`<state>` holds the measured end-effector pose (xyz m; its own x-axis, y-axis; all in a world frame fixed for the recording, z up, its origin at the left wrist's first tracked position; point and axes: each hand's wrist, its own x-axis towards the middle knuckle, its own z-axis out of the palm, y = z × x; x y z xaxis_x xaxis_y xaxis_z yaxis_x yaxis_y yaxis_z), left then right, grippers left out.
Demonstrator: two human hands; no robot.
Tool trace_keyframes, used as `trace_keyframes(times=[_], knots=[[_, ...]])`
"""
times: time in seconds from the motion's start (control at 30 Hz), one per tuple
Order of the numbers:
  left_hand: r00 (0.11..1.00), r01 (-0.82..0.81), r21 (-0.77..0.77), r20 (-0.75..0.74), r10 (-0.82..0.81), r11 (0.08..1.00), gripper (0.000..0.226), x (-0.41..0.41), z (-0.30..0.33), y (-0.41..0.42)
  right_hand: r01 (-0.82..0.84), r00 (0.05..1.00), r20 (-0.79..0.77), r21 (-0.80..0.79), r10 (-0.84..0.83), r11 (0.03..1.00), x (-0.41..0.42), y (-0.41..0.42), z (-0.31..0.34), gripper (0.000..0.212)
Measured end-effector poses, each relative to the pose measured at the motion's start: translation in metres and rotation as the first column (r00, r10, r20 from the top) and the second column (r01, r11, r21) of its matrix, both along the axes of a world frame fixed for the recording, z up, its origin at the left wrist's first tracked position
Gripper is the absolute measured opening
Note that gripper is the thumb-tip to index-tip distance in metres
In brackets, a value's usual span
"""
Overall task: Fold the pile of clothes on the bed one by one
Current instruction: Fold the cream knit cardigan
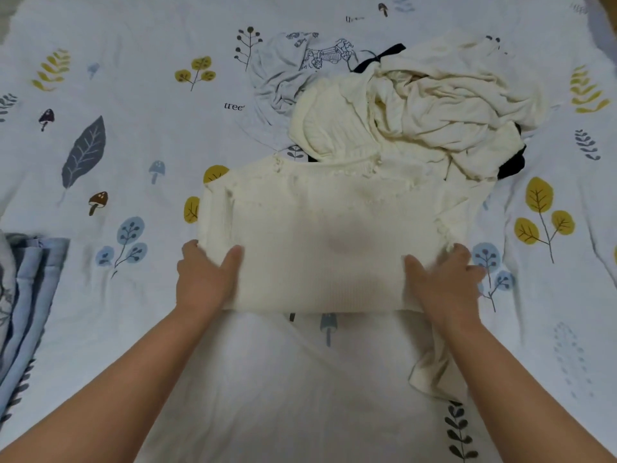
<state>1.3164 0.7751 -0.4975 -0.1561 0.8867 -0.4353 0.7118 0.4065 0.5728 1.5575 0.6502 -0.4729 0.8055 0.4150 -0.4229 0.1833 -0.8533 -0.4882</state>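
I see the cream knit top (320, 235) flat mid-bed (133, 95), pile (417, 105) just behind — left hand (203, 279) and right hand (444, 282) each clasp a side edge, thumbs on top.

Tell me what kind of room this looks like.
Most likely a bedroom: everything lies on a bed with a leaf-and-mushroom printed sheet, a folded blue quilt sits at its left edge, and a heap of unfolded clothes waits beyond the cream knit top.

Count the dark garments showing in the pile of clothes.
1, perhaps more. Black fabric peeks behind the crumpled cream pile and again at its right edge; possibly one garment. Others may be buried.
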Motion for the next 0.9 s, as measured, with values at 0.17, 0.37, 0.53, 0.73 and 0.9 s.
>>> trace_keyframes(times=[0.17,0.37,0.53,0.73,0.9], knots=[[0.998,0.019,0.058,0.059,-0.022,0.998,0.054,0.001,-0.001,-0.003,-0.020,0.998,-0.056,0.033,0.022,0.999,-0.016,0.009,-0.002,0.063],[0.988,0.040,0.190,0.139,-0.067,0.981,0.019,-0.024,0.039,-0.024,-0.167,0.974,-0.138,0.104,0.180,0.980,-0.011,-0.020,0.025,0.044],[0.998,0.031,0.117,0.052,-0.037,0.993,0.006,-0.078,0.052,-0.084,-0.236,0.934,-0.269,0.024,0.234,0.971,-0.036,-0.077,0.038,0.039],[0.972,0.115,-0.031,-0.203,-0.119,0.993,0.044,-0.108,0.018,-0.087,-0.253,0.967,-0.018,-0.187,0.254,0.949,-0.053,-0.086,0.019,0.063],[0.886,0.297,0.134,-0.408,-0.220,0.946,0.028,-0.081,0.011,-0.047,-0.374,0.877,0.199,-0.290,0.438,0.881,-0.049,-0.048,0.001,0.044]])
